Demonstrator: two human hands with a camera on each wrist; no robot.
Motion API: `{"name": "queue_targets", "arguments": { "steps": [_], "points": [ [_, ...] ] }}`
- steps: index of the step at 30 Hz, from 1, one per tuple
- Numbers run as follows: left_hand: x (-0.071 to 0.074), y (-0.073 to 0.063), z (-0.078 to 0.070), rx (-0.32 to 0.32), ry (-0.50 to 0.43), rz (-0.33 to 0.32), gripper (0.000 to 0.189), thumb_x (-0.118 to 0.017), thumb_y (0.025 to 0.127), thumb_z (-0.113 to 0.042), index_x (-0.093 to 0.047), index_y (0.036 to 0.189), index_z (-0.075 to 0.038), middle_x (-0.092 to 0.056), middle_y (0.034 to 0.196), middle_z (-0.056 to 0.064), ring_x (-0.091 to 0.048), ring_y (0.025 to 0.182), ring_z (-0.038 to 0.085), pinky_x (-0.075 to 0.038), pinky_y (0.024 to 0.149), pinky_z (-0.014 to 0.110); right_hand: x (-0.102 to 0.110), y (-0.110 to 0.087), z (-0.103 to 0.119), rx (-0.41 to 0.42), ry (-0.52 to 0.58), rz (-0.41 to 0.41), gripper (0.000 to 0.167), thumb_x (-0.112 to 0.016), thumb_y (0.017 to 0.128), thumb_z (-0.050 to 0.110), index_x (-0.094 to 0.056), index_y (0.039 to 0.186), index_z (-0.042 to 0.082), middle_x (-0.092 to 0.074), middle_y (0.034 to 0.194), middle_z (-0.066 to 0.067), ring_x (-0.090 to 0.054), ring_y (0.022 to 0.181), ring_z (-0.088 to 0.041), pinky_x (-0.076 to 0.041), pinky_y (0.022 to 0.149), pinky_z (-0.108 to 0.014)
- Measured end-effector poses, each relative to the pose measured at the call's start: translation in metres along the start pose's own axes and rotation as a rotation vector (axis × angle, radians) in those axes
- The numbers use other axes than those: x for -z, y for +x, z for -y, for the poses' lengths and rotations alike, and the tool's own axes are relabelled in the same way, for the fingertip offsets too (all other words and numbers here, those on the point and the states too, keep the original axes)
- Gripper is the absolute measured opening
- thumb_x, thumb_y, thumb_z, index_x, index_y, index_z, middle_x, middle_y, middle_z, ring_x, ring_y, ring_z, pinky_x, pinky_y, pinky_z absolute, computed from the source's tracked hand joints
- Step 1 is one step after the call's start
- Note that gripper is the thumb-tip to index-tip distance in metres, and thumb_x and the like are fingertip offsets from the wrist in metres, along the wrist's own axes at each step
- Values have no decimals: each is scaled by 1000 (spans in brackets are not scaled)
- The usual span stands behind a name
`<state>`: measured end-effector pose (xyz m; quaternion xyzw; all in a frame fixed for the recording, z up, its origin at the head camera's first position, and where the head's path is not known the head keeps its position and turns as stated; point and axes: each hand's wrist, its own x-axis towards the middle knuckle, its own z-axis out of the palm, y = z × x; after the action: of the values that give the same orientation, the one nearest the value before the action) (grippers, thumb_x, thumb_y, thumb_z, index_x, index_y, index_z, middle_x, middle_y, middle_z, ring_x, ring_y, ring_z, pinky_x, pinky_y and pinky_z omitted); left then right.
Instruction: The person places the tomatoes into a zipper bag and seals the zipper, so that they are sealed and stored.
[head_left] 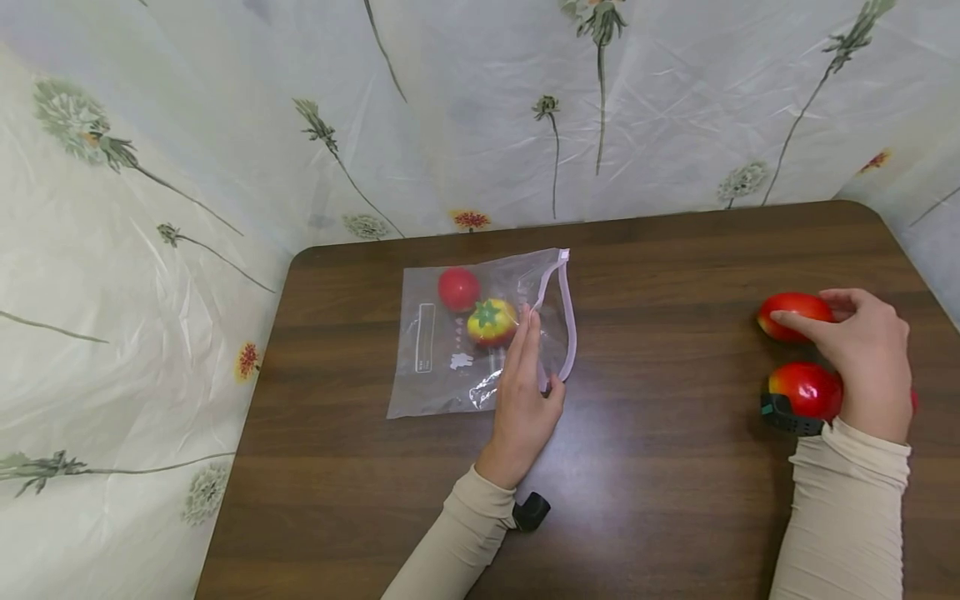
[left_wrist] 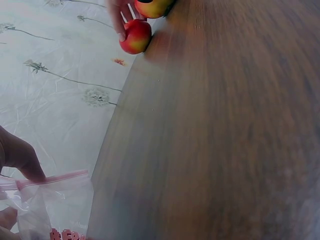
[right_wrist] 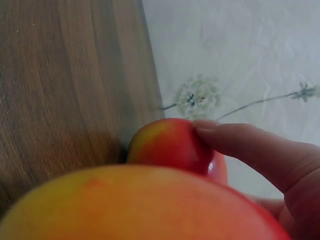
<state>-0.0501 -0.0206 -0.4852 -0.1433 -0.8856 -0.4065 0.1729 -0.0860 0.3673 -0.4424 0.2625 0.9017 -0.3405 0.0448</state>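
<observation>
I've got the R hand [head_left: 870, 350] w/ thumb + fingers part-closed rnd a red fruit [head_left: 795, 302], approx 2 o'clock on the table [head_left: 660, 358]. A 2nd red fruit [head_left: 812, 386] sits just off its 6. My L hand [head_left: 521, 408] has fingers pretty much straight, touching the zip bag [head_left: 442, 383] by its mouth, which faces 3. Bag's at 10 o'clock, w/ a red ball [head_left: 459, 288] inside + a yellow-red fruit [head_left: 487, 327] at the ball's 4.

I see room for a hand over the tabletop [head_left: 667, 283] between the plastic bag [head_left: 435, 396] and the farther red fruit [head_left: 791, 315]. The left hand [head_left: 521, 408] partly blocks the bag's mouth; the right hand [head_left: 870, 358] and nearer red fruit [head_left: 804, 388] obstruct the other side.
</observation>
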Motion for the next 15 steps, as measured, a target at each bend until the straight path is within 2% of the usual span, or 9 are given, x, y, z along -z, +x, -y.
{"name": "queue_targets", "arguments": {
  "steps": [5, 10, 15],
  "points": [
    [0, 0, -1, -6, -4, -2, 97, -78, 81, 8, -28, 162, -5, -33, 169, 16, -34, 156, 22, -39, 122, 38, 0, 2, -3, -33, 1, 14, 94, -59, 96, 59, -27, 160, -2, -35, 155, -39, -34, 134, -56, -44, 94, -74],
    [0, 0, 0, -7, 6, 1, 97, -78, 81, 7, -28, 163, -5, -32, 169, 15, -34, 156, 23, -39, 121, 38, 1, 3, -5, -15, 0, 31, 95, -60, 95, 60, -28, 160, -3, -38, 153, -39, -38, 129, -55, -46, 88, -70],
    [-1, 0, 0, -9, 2, -6, 96, -78, 81, 8, -29, 162, -5, -32, 169, 15, -35, 156, 23, -40, 120, 39, 2, 5, -5, -1, 13, 51, 97, -60, 94, 61, -28, 160, -2, -38, 155, -39, -37, 132, -55, -42, 92, -71]
  ]
}}
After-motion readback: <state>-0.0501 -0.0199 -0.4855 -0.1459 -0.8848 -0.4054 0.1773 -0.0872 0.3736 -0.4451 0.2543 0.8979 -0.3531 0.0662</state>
